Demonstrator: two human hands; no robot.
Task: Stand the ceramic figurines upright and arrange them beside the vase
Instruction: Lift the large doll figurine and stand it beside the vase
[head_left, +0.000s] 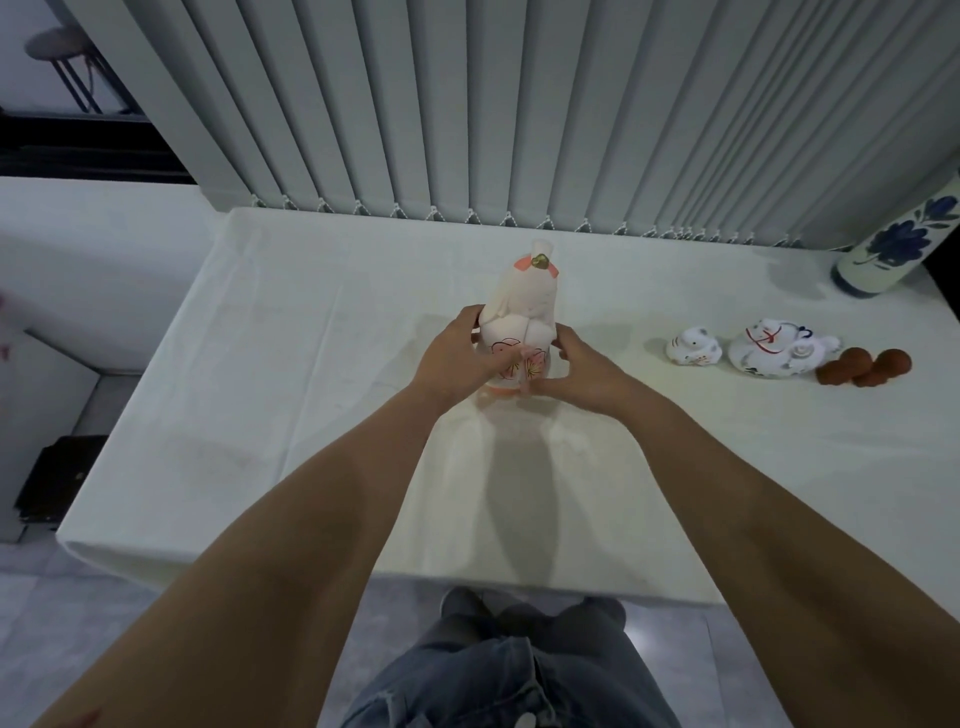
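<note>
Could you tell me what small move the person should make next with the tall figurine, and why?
Probably carry the tall figurine, upright between the left hand and right hand, rightward toward the vase. It stands mid-table, while the smaller figurines already sit nearer the vase.

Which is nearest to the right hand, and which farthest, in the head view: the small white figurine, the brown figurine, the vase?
From the right hand:
1. Small white figurine, just to its right on the table.
2. Brown figurine, farther right, lying down.
3. Vase, far right corner, by the blinds.
</note>
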